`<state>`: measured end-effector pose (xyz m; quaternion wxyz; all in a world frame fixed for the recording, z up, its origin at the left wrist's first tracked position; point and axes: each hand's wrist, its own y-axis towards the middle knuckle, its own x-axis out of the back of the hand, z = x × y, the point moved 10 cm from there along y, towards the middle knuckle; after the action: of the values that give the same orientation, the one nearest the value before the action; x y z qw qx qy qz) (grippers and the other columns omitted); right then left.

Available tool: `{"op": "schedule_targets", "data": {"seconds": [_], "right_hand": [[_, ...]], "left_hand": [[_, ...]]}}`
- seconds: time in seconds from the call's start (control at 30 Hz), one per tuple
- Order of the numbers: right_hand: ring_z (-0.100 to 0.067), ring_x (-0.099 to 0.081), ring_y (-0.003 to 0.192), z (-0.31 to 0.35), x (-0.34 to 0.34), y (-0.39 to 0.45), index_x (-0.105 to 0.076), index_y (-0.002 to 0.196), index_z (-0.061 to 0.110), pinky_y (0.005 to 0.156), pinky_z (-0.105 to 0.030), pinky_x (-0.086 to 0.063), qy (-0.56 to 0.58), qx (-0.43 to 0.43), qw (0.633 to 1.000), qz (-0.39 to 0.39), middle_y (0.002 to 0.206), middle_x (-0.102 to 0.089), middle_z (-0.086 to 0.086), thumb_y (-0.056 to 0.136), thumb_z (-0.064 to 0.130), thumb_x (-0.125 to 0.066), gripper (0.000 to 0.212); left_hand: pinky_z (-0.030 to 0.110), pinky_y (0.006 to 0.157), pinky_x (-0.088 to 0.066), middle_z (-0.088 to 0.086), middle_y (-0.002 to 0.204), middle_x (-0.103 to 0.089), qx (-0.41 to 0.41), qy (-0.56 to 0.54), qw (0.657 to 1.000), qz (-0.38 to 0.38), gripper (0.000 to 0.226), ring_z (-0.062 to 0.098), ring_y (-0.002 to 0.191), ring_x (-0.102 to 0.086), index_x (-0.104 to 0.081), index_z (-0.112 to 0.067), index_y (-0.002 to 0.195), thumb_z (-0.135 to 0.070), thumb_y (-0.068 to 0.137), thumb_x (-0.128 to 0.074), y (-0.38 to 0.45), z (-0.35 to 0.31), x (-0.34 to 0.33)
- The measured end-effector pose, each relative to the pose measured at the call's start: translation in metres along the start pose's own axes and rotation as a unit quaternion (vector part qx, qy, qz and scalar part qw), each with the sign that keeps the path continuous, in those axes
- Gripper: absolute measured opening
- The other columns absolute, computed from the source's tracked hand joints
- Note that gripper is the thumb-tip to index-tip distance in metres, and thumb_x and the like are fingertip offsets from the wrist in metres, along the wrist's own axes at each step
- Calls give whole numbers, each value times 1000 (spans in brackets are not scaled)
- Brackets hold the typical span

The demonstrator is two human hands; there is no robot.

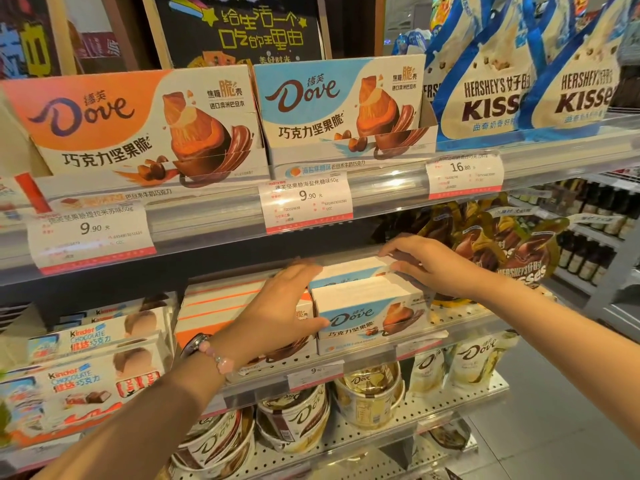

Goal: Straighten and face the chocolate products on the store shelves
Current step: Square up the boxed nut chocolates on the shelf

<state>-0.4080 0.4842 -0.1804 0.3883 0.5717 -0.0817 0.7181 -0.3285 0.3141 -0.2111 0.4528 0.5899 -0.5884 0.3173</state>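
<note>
A blue and white Dove box (372,315) sits on the middle shelf, face forward. My left hand (280,306) presses against its left side, thumb on the front face. My right hand (429,263) rests on the box's top rear right edge, fingers curled over it. An orange Dove box (214,306) lies beside it on the left, partly hidden by my left hand. On the shelf above stand a large orange Dove display box (138,129) and a blue Dove display box (346,105).
Hershey's Kisses bags (519,81) hang at the upper right, brown Kisses bags (502,244) right of the blue box. Kinder Chocolate boxes (90,368) fill the left. Dove tubs (294,420) and pouches (478,362) sit on the lower shelf. Price tags (308,202) line the shelf rails.
</note>
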Motion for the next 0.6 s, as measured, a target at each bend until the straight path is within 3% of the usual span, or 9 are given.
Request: {"op": "schedule_targets", "data": {"seconds": [0.07, 0.23, 0.3, 0.43, 0.53, 0.6], "right_hand": [[-15, -55, 104, 0, -2, 0, -58, 118, 20, 88, -28, -48, 0, -2, 1000, -7, 114, -58, -1, 92, 19, -55, 27], [-15, -52, 101, -2, -8, -4, -61, 118, 13, 87, -16, -39, 36, -14, 999, -25, 112, -49, -1, 91, 14, -56, 26], [-15, -51, 104, -2, -10, -6, -62, 119, 11, 88, -15, -36, 35, -16, 999, -20, 112, -52, -3, 92, 18, -55, 28], [-20, -48, 114, 3, -9, -6, -65, 118, 13, 94, -26, -34, -34, -2, 999, -18, 122, -56, -7, 89, 37, -54, 39], [-19, -43, 124, 11, -14, 0, -57, 128, 17, 102, -32, -34, -55, 8, 998, 25, 135, -49, -5, 82, 57, -46, 62], [-18, -36, 132, 21, -23, 8, -42, 139, 19, 108, -33, -30, -54, 27, 996, 66, 144, -41, -3, 77, 66, -47, 78]], "left_hand": [[42, 115, -24, -13, 155, -16, 2, 14, 1000, 9, 82, 12, 142, -14, -21, -36, 144, -43, 79, -69, 1, 0, -2], [43, 117, -18, -10, 156, -14, 8, 50, 998, 41, 77, 13, 144, -8, -20, -29, 147, -44, 85, -61, 0, -1, -7], [42, 119, -9, -8, 157, -10, 3, 90, 994, 59, 74, 14, 144, -5, -16, -27, 148, -44, 88, -55, 1, -2, -13], [40, 118, 0, -7, 158, -3, 2, 117, 990, 85, 72, 14, 145, 0, -7, -25, 150, -42, 93, -48, 6, -1, -20], [37, 115, -21, -7, 156, -17, -6, 65, 994, 86, 79, 14, 141, -17, -12, -29, 148, -42, 86, -59, 7, 1, -12], [26, 99, -36, -9, 149, -31, 8, 37, 997, 63, 87, 8, 130, -33, -20, -33, 144, -52, 73, -67, 5, 9, 3]]}}
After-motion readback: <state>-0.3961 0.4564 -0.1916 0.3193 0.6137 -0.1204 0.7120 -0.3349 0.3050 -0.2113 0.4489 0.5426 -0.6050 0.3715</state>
